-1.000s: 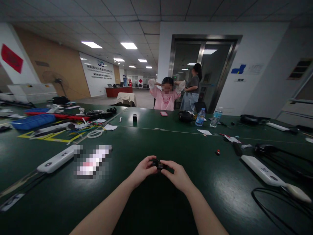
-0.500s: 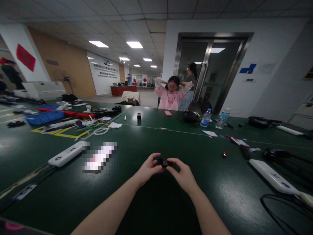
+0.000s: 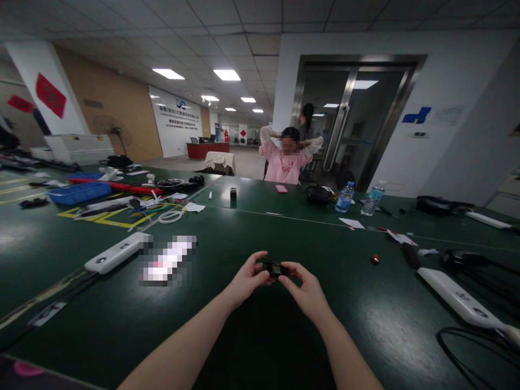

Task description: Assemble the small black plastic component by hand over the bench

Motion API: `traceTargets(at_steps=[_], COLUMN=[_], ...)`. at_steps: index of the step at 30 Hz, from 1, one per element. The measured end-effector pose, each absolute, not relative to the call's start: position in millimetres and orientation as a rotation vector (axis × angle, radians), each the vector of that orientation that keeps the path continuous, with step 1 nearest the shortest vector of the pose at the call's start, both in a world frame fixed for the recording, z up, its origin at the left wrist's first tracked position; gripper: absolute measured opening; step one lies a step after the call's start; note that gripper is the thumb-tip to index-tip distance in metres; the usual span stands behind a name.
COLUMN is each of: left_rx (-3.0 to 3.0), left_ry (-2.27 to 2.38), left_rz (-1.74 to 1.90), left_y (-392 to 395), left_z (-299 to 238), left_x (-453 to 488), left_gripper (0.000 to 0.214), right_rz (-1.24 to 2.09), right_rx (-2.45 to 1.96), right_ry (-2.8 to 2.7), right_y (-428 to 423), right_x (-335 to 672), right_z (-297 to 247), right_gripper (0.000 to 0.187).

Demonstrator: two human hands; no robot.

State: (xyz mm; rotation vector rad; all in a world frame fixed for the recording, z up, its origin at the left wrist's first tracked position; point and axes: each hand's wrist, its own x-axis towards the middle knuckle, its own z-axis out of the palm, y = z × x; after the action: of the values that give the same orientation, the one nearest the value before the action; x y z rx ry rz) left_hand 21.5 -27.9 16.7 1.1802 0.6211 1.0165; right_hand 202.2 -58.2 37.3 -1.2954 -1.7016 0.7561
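Between my two hands, low over the green table point(image 3: 227, 238), is a small black device point(image 3: 276, 268) with a paler patch on its near face; its exact kind is too small to make out. My left hand point(image 3: 249, 276) pinches its left end between thumb and fingers. At the right end, my right hand point(image 3: 303, 281) grips it the same way. The fingers partly cover both ends. Left of my hands lies a blurred-out, bright flat object point(image 3: 169, 260). A small red-and-silver item point(image 3: 375, 259) rests to the right.
White power strips lie at left point(image 3: 117, 253) and right point(image 3: 459, 298), with cables. A blue tray point(image 3: 79, 193) and tangled wires sit far left. Two water bottles point(image 3: 345, 197) stand at the back right. A small black box point(image 3: 233, 193) is far ahead. A person in pink point(image 3: 284, 165) sits opposite.
The black device has turned slightly in my fingers, showing more of its paler patch. Both hands keep their hold. The view has shifted a little, and the standing person behind has moved left.
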Motion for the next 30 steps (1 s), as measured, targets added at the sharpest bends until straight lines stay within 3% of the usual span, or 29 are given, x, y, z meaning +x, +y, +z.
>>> traceTargets(at_steps=[10,26,30], left_rx=[1.213,1.22,1.235], left_ry=[0.628,0.632,0.632], left_rz=[1.044,1.009,1.009], left_y=[-27.6,-29.6,-30.3], left_z=[18.0,26.3,26.9], left_x=[21.8,19.7,19.6], left_gripper=[0.042,0.056,0.047], right_rz=[0.785,0.777,0.771], right_rx=[-1.286,-1.221,-1.218], right_ry=[-1.71,-1.67,-1.664], right_y=[-60.2,-59.3,-60.0], right_x=[201.0,200.6,200.6], right_z=[43.0,40.1,39.3], right_gripper=[0.028,0.027,0.026])
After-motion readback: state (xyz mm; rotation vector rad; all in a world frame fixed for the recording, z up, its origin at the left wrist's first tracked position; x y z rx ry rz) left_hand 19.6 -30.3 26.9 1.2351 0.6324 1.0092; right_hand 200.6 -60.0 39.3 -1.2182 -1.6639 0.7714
